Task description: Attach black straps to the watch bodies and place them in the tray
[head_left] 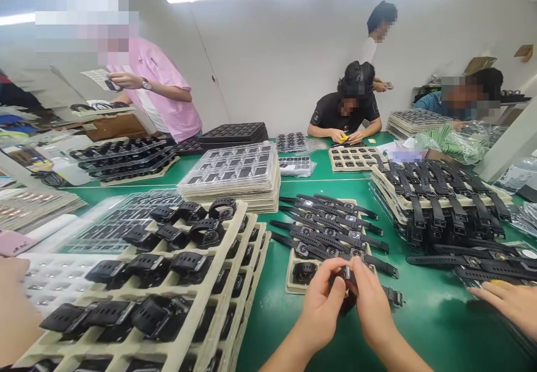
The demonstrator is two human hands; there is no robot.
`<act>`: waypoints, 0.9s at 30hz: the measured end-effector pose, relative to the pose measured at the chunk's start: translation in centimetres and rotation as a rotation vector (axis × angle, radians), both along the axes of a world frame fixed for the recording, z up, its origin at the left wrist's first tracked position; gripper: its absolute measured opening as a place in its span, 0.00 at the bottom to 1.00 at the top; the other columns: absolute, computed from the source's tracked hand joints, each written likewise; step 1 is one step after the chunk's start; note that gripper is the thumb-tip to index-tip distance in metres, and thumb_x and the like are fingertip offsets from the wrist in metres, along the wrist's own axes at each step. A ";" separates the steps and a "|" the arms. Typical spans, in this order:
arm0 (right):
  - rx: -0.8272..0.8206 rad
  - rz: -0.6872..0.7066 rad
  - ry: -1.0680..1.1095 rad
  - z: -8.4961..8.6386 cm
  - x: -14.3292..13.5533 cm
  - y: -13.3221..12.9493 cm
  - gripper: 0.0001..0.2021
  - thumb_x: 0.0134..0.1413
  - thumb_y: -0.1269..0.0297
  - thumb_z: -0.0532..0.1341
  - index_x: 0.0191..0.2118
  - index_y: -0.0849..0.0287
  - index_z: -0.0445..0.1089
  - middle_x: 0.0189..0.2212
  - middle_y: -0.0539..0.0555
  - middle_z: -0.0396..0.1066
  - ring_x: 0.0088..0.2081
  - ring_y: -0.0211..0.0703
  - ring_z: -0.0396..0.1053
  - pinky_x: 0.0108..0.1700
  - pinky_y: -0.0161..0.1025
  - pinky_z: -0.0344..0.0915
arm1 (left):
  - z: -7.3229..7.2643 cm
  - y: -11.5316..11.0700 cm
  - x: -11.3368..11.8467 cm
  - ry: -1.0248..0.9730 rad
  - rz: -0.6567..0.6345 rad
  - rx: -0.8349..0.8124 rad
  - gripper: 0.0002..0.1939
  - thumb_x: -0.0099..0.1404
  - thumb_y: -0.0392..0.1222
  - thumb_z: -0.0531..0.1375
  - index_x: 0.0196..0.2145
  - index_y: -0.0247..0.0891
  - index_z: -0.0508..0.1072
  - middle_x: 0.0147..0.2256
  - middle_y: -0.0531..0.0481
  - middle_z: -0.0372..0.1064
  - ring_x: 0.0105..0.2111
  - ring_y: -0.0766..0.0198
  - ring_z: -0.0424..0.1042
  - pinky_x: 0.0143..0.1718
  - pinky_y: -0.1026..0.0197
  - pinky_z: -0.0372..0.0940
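Between both of my hands is a black smartwatch [347,274], mostly covered by the fingers. My left hand [321,299] grips it from one side, thumb pressed along it. My right hand [368,293] closes on its other side. Just beyond them lies a cream tray [292,288] with a watch [305,272] in its corner pocket. Across that tray, several smartwatches [331,231] lie with straps stretched out flat. At the left rises a stack of cream trays [229,249] bearing several watches with curled black straps [146,270].
Stacked trays of strapped watches [436,193] stand at the right, near another person's hand [509,302]. Clear plastic trays [232,165] are piled in the middle of the green table [277,316]. Co-workers sit and stand beyond, one in a pink shirt [163,81].
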State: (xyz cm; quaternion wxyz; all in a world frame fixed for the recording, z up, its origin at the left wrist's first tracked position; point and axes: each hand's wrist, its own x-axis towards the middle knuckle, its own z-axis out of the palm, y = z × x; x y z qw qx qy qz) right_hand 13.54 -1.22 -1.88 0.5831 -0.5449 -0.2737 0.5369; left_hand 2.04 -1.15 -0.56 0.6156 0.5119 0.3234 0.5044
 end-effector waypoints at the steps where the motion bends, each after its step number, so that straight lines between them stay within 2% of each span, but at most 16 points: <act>1: -0.014 -0.011 0.013 -0.1 -0.1 0.0 0.31 0.48 0.31 0.64 0.41 0.57 0.78 0.44 0.56 0.78 0.52 0.56 0.71 0.53 0.42 0.69 | 0.0 -0.1 0.0 0.021 -0.010 0.012 0.23 0.69 0.59 0.60 0.53 0.42 0.74 0.49 0.43 0.72 0.43 0.59 0.72 0.46 0.60 0.68; 4: -0.049 -0.048 0.010 -0.4 -0.3 -0.2 0.34 0.48 0.30 0.63 0.46 0.58 0.77 0.51 0.58 0.77 0.58 0.58 0.67 0.58 0.44 0.66 | 0.2 -0.1 0.0 0.121 -0.010 0.085 0.23 0.70 0.58 0.58 0.54 0.42 0.75 0.51 0.42 0.72 0.47 0.56 0.72 0.49 0.57 0.68; 6: -0.024 -0.087 -0.071 -0.5 -0.4 -0.4 0.34 0.50 0.30 0.61 0.47 0.57 0.76 0.51 0.58 0.76 0.59 0.57 0.67 0.58 0.44 0.65 | 0.4 0.0 -0.1 0.219 0.011 0.155 0.22 0.71 0.57 0.58 0.54 0.43 0.76 0.49 0.42 0.74 0.47 0.54 0.72 0.50 0.56 0.67; 9: 0.120 -0.065 -0.208 0.0 -0.5 -0.8 0.28 0.60 0.34 0.55 0.47 0.53 0.71 0.45 0.55 0.75 0.50 0.52 0.71 0.52 0.42 0.68 | 0.7 0.0 0.0 0.351 0.039 0.239 0.23 0.70 0.57 0.58 0.54 0.42 0.77 0.41 0.43 0.74 0.42 0.54 0.72 0.46 0.55 0.67; 12: 0.257 0.056 -0.232 1.3 -0.1 -1.1 0.24 0.67 0.39 0.49 0.50 0.51 0.69 0.41 0.54 0.74 0.42 0.48 0.71 0.49 0.42 0.69 | 1.1 0.1 -0.1 0.380 0.029 0.261 0.24 0.71 0.58 0.55 0.51 0.38 0.78 0.37 0.43 0.72 0.38 0.55 0.69 0.42 0.56 0.65; 15: 0.318 0.261 -0.287 2.7 1.4 -0.7 0.22 0.65 0.41 0.55 0.43 0.53 0.76 0.38 0.55 0.72 0.41 0.50 0.69 0.49 0.43 0.68 | 1.4 0.3 -0.3 0.264 -0.026 0.137 0.26 0.70 0.62 0.55 0.41 0.35 0.78 0.33 0.46 0.69 0.34 0.59 0.65 0.38 0.58 0.62; 17: 0.332 0.361 -0.301 3.3 2.5 -0.1 0.19 0.59 0.43 0.62 0.33 0.54 0.77 0.33 0.53 0.68 0.39 0.48 0.67 0.44 0.41 0.68 | 1.6 0.4 -0.3 0.150 -0.114 -0.008 0.28 0.67 0.65 0.57 0.35 0.34 0.77 0.26 0.52 0.61 0.27 0.65 0.58 0.30 0.62 0.57; 18: 0.326 0.368 -0.278 3.5 3.0 0.2 0.19 0.57 0.44 0.66 0.28 0.55 0.76 0.30 0.51 0.65 0.36 0.46 0.65 0.40 0.39 0.67 | 1.6 0.4 -0.2 0.098 -0.167 -0.085 0.28 0.66 0.66 0.59 0.33 0.34 0.76 0.23 0.56 0.55 0.24 0.68 0.53 0.27 0.63 0.53; 20: 0.270 0.300 -0.159 3.7 3.3 0.5 0.20 0.54 0.46 0.69 0.23 0.57 0.70 0.25 0.48 0.59 0.29 0.40 0.59 0.31 0.35 0.62 | 1.7 0.4 0.0 0.029 -0.255 -0.223 0.29 0.64 0.67 0.60 0.31 0.33 0.75 0.21 0.59 0.47 0.22 0.71 0.45 0.25 0.65 0.46; 22: 0.181 0.196 0.004 3.6 3.1 0.6 0.22 0.54 0.45 0.68 0.24 0.56 0.64 0.22 0.44 0.55 0.23 0.35 0.52 0.24 0.32 0.55 | 1.6 0.2 0.4 0.008 -0.287 -0.312 0.29 0.64 0.66 0.61 0.31 0.32 0.77 0.20 0.59 0.48 0.22 0.72 0.45 0.24 0.65 0.45; 24: 0.125 0.116 0.083 3.5 2.6 0.5 0.22 0.55 0.43 0.67 0.28 0.55 0.62 0.20 0.42 0.55 0.19 0.32 0.49 0.19 0.30 0.49 | 1.4 0.0 0.7 0.002 -0.289 -0.360 0.30 0.63 0.66 0.62 0.33 0.31 0.78 0.21 0.57 0.54 0.22 0.71 0.50 0.25 0.66 0.48; 27: 0.123 0.039 0.024 3.4 2.3 0.5 0.23 0.56 0.39 0.64 0.31 0.54 0.62 0.20 0.42 0.60 0.15 0.30 0.51 0.15 0.30 0.49 | 0.9 -0.1 0.9 -0.033 -0.316 -0.419 0.29 0.62 0.66 0.63 0.32 0.31 0.79 0.25 0.52 0.64 0.24 0.69 0.63 0.27 0.66 0.57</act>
